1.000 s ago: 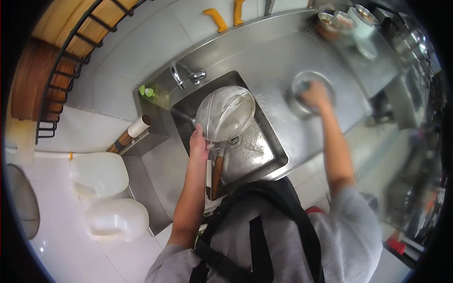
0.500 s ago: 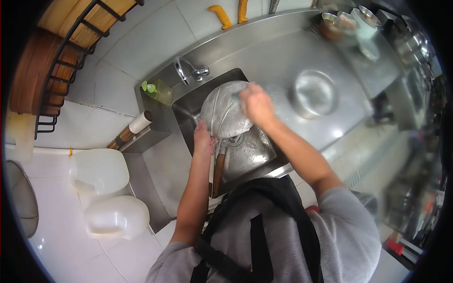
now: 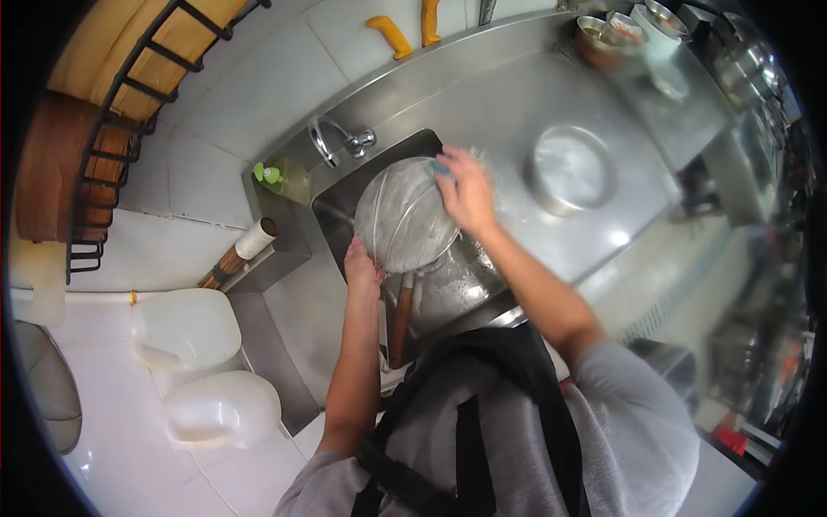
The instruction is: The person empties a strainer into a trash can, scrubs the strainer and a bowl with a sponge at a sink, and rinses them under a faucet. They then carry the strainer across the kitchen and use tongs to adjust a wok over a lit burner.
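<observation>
While the left hand (image 3: 363, 269) keeps its grip closed on the near rim of the round wire strainer (image 3: 405, 217), where the wooden handle (image 3: 399, 317) joins it, the right hand (image 3: 465, 191) has come back from the steel bowl (image 3: 570, 169) on the surface to the right, where it was a second ago, and now presses a small teal scrubber (image 3: 442, 169) against the strainer's far rim. Its fingers curl shut over that scrubber. Over the last half second this hand has slid slightly toward the far right edge of the mesh, so scrubbing seems under way. Tilted, the strainer hangs over the sink (image 3: 461, 280), with the faucet (image 3: 332, 138) beyond it and a green soap bottle (image 3: 280, 177) to the far left. Nothing touches the bowl now.
</observation>
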Motion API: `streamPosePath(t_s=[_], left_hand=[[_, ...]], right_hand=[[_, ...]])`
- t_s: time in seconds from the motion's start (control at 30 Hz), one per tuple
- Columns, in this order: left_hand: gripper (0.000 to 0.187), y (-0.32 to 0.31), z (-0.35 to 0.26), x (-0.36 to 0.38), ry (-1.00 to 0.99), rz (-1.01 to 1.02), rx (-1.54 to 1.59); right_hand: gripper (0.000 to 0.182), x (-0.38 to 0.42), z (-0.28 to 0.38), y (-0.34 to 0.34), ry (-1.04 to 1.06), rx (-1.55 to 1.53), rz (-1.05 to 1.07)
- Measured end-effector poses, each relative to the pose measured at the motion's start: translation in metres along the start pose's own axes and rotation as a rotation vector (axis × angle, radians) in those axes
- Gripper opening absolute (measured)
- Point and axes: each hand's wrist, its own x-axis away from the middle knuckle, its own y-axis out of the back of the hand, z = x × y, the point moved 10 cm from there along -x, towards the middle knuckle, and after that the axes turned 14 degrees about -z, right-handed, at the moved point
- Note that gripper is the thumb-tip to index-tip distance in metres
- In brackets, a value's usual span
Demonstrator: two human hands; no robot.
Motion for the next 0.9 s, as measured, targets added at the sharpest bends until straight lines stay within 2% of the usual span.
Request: streamPosePath(t_s=[0.07, 0.1, 0.17, 0.2, 0.27, 0.3, 0.37, 0.4, 0.47, 0.5, 0.57, 0.63, 0.67, 0.73, 0.87, 0.9], left_hand=[[0.036, -0.003, -0.005, -0.006, -0.007, -0.007, 0.123], [0.036, -0.002, -0.005, -0.009, -0.008, -0.005, 0.153], [0.037, 0.0, -0.009, -0.009, -0.01, -0.003, 0.175], [0.036, 0.001, -0.011, -0.005, -0.001, -0.013, 0.061], [0.036, 0.01, 0.0, -0.003, 0.027, -0.029, -0.064], [0.036, 0.005, -0.001, -0.007, 0.004, 0.041, -0.089], [0.037, 0.0, -0.005, -0.007, -0.028, 0.116, -0.117], [0.039, 0.0, -0.009, -0.007, -0.033, 0.105, -0.096], [0.04, -0.006, -0.014, -0.008, -0.035, 0.089, -0.063], [0.035, -0.001, -0.018, -0.006, -0.04, 0.015, 0.015], [0.033, 0.004, -0.026, -0.001, -0.051, -0.064, 0.088], [0.035, 0.009, -0.026, 0.007, -0.073, -0.134, 0.076], [0.035, 0.015, -0.021, 0.009, -0.067, -0.136, 0.062], [0.039, -0.002, -0.024, 0.014, -0.104, 0.081, 0.018], [0.04, -0.003, -0.038, 0.032, -0.172, 0.028, 0.046], [0.04, -0.004, -0.042, 0.033, -0.202, 0.047, 0.079]], right_hand=[[0.029, 0.044, 0.052, 0.028, 0.209, 0.037, -0.135], [0.029, 0.057, 0.06, 0.036, 0.209, 0.034, -0.133], [0.033, 0.085, 0.081, 0.023, 0.353, 0.015, 0.127], [0.033, 0.073, 0.071, 0.018, 0.346, 0.017, 0.126], [0.036, 0.027, 0.018, 0.015, 0.056, -0.105, 0.007], [0.036, 0.011, 0.012, 0.013, 0.053, -0.104, 0.006], [0.037, -0.009, -0.019, 0.011, -0.297, -0.149, 0.0], [0.037, 0.001, -0.011, 0.013, -0.293, -0.153, -0.01], [0.034, 0.042, 0.05, 0.043, 0.126, -0.033, -0.208], [0.034, 0.058, 0.055, 0.046, 0.125, -0.038, -0.199], [0.033, 0.08, 0.067, 0.032, 0.167, -0.057, -0.006], [0.032, 0.045, 0.042, 0.028, 0.12, -0.066, -0.084], [0.03, 0.024, 0.026, 0.03, 0.076, -0.072, -0.163], [0.029, -0.019, 0.003, 0.018, -0.126, -0.13, -0.055], [0.029, -0.043, 0.009, -0.003, -0.133, 0.002, 0.042], [0.03, -0.045, 0.023, -0.005, -0.025, 0.016, 0.063]])
